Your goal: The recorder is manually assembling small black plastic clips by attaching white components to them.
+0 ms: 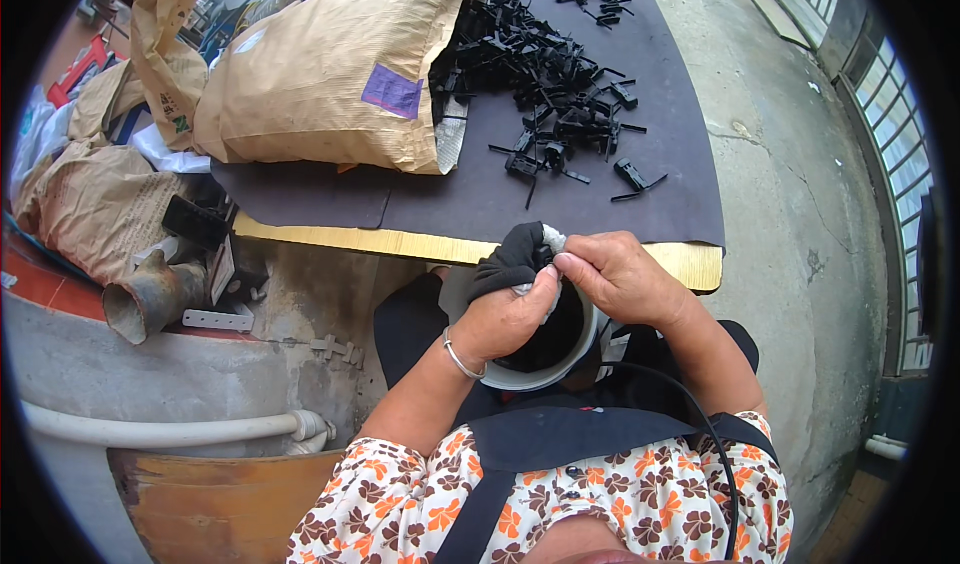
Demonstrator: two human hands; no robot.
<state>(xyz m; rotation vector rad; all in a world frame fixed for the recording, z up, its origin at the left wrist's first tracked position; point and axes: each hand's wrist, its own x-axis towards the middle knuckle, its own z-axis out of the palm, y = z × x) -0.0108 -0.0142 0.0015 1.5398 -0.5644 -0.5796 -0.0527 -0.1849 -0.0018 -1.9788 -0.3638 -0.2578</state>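
Above a pale bucket (535,379), my two hands are close together on a bunched black and grey work glove (508,256). My left hand (502,316) is closed round its lower part, the thumb pointing up. My right hand (622,276) pinches the glove's grey knit part between thumb and fingers. Part of the glove is hidden by my hands. The bucket stands between my knees and looks dark inside; its contents cannot be made out. Just ahead, small black plastic clip-like parts (560,74) lie heaped on the dark-topped table (660,189).
A large brown paper sack (310,74) lies on the table's left, its mouth towards the heap. One loose black part (635,179) lies near the front edge. Left of the table are another paper sack (100,199), a rusty metal pipe (150,294) and a white pipe (170,426). A black cable (690,394) crosses my right side.
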